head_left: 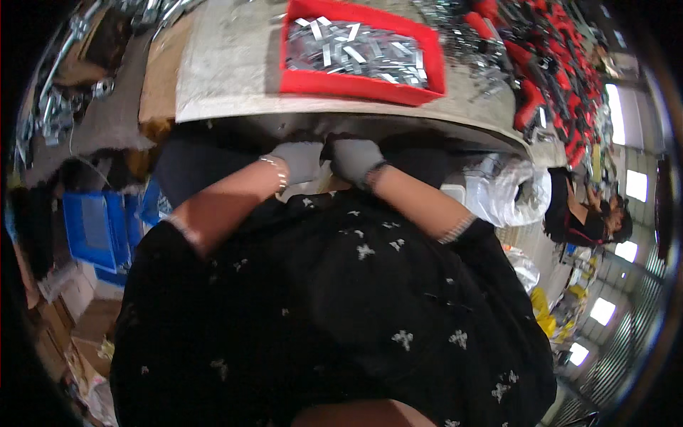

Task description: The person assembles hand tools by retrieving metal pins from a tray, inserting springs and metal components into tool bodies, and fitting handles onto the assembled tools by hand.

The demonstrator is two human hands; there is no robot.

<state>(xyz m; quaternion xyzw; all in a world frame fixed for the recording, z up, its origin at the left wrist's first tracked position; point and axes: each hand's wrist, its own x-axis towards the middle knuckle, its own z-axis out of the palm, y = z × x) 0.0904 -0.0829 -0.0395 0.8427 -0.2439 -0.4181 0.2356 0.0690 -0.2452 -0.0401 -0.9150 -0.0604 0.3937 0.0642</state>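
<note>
Hands [302,162] [357,159], gloved and close together beside the worktop [228,78], cannot be told as open or closed, so careful moves should clear its near edge.

The bench [228,71] is covered with a pale sheet. Toward the far right, a grey wall [642,219] is broken by bright rectangular windows [603,311], by which white light is admitted; beside the lower ones, ribbed grey panelling [627,349] is seen, curved by the lens.
</note>
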